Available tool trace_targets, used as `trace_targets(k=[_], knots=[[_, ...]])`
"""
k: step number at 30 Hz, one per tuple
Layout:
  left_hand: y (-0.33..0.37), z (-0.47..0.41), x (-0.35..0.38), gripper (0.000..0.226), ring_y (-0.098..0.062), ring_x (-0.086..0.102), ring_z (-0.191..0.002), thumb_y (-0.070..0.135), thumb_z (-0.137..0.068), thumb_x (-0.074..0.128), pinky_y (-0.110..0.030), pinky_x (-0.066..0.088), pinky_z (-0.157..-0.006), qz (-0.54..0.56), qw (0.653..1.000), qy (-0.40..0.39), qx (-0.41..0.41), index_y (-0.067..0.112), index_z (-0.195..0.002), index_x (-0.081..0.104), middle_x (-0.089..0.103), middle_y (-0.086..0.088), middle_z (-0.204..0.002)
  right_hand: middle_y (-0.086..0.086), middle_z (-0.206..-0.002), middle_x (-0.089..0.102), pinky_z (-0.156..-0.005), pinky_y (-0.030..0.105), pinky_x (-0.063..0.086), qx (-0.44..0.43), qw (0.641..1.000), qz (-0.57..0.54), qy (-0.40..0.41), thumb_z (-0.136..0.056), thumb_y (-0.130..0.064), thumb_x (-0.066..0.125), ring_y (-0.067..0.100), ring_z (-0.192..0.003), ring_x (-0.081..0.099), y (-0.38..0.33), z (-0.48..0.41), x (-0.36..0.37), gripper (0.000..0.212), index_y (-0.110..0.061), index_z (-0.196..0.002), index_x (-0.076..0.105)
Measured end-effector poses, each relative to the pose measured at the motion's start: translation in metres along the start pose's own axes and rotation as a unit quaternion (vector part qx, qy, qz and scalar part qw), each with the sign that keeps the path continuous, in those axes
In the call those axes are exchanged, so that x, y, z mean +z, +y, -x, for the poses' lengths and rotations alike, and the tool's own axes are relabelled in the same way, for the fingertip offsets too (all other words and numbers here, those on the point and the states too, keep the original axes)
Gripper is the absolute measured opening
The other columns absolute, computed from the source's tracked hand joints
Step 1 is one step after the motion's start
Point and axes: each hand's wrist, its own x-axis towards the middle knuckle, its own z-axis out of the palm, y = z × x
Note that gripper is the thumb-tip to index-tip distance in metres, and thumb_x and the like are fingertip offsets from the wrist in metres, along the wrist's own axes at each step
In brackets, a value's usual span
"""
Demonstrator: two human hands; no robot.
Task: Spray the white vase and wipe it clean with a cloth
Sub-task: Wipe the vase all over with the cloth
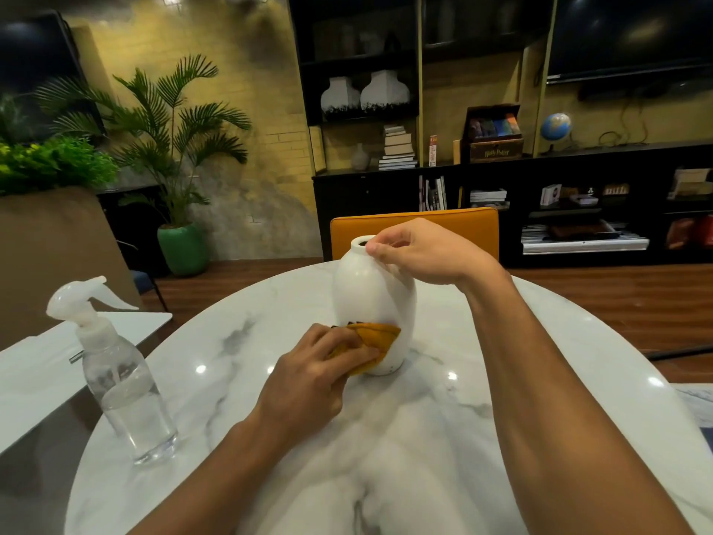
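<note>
L hand (308,374) low, R hand (420,252) high

White vase (368,295) upright — orange cloth (380,337) against base.

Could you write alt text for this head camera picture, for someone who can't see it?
A person's left hand presses a yellow cloth against the base of a white vase while the right hand steadies its neck. The vase stands on a marble table, with a clear spray bottle at left.

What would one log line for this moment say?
step: wiping | left hand: yellow cloth on white vase base | right hand: steadies rim | spray bottle: standing, untouched
</note>
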Motion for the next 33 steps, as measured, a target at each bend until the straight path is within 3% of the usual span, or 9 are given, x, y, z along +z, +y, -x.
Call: trace_targets(k=[2,6,10,14,19,24,26,30,33], knots=[[0.002,0.003,0.004,0.046,-0.019,0.06,-0.101,0.007,-0.078,0.081,-0.029,0.06,-0.063,-0.011,0.999,-0.042,0.001,0.031,-0.116,0.077,0.069,0.009,-0.119,-0.007,-0.125,0.066,-0.079,0.028,0.047,0.002,1.0,0.005,0.017,-0.099,-0.048,0.054,0.016,-0.11,0.059,0.0,0.0,0.001,0.034,-0.03,-0.123,0.071],[-0.001,0.009,0.017,0.045,-0.014,0.062,-0.11,0.01,-0.08,0.07,-0.034,0.061,-0.064,-0.016,0.992,-0.124,-0.033,0.039,-0.115,0.074,0.066,0.018,-0.121,-0.005,-0.123,0.066,-0.076,0.026,0.048,0.003,0.999,0.017,0.036,-0.1,-0.045,0.055,0.016,-0.105,0.06,-0.001,-0.001,0.004,0.031,-0.031,-0.121,0.071],[0.005,0.008,0.023,0.039,-0.016,0.066,-0.106,0.015,-0.082,0.063,-0.034,0.06,-0.059,-0.024,0.992,-0.117,-0.032,0.036,-0.112,0.075,0.068,0.014,-0.117,-0.005,-0.122,0.066,-0.079,0.029,0.049,0.007,0.998,0.03,0.052,-0.1,-0.045,0.055,0.016,-0.104,0.058,0.001,-0.002,0.005,0.028,-0.032,-0.118,0.072],[0.011,0.007,0.022,0.037,-0.012,0.065,-0.104,0.025,-0.087,0.049,-0.024,0.057,-0.057,-0.03,0.993,-0.107,-0.023,0.036,-0.111,0.075,0.069,0.015,-0.116,-0.004,-0.121,0.067,-0.081,0.032,0.051,0.01,0.997,0.034,0.064,-0.099,-0.046,0.056,0.018,-0.104,0.06,0.001,-0.004,0.007,0.027,-0.033,-0.115,0.072],[0.018,0.003,0.024,0.037,-0.015,0.07,-0.099,0.02,-0.084,0.077,-0.026,0.06,-0.059,0.012,0.994,-0.106,-0.032,0.034,-0.119,0.074,0.071,0.014,-0.121,-0.006,-0.118,0.067,-0.082,0.033,0.053,0.015,0.997,0.039,0.069,-0.098,-0.047,0.058,0.017,-0.102,0.061,0.002,-0.006,0.008,0.025,-0.034,-0.113,0.073],[0.033,-0.011,0.037,0.028,-0.016,0.074,-0.088,0.027,-0.086,0.074,-0.027,0.059,-0.053,0.013,0.994,-0.105,-0.024,0.031,-0.113,0.077,0.077,0.012,-0.109,-0.007,-0.119,0.066,-0.086,0.039,0.056,0.019,0.996,0.039,0.075,-0.096,-0.049,0.058,0.019,-0.105,0.062,0.003,-0.008,0.01,0.024,-0.037,-0.111,0.073],[0.035,-0.014,0.036,0.025,-0.017,0.074,-0.091,0.029,-0.089,0.071,-0.028,0.061,-0.059,0.018,0.993,-0.108,-0.034,0.032,-0.113,0.077,0.078,0.012,-0.111,-0.007,-0.119,0.066,-0.086,0.039,0.056,0.018,0.997,0.034,0.072,-0.096,-0.049,0.059,0.019,-0.105,0.062,0.004,-0.008,0.01,0.022,-0.038,-0.109,0.072],[0.023,-0.012,0.022,0.03,-0.006,0.063,-0.118,0.041,-0.1,0.059,-0.027,0.054,-0.091,0.044,0.982,-0.151,-0.109,0.05,-0.128,0.064,0.063,0.029,-0.134,-0.007,-0.117,0.066,-0.079,0.033,0.053,0.016,0.998,0.019,0.06,-0.097,-0.046,0.059,0.019,-0.103,0.061,0.005,-0.009,0.009,0.018,-0.039,-0.107,0.071],[0.01,-0.01,0.014,0.041,0.001,0.064,-0.114,0.032,-0.093,0.063,-0.025,0.053,-0.093,0.062,0.967,-0.186,-0.161,0.057,-0.125,0.061,0.063,0.038,-0.126,-0.008,-0.116,0.064,-0.078,0.031,0.051,0.012,0.998,0.013,0.055,-0.097,-0.046,0.058,0.019,-0.103,0.06,0.006,-0.009,0.009,0.016,-0.04,-0.105,0.07]])
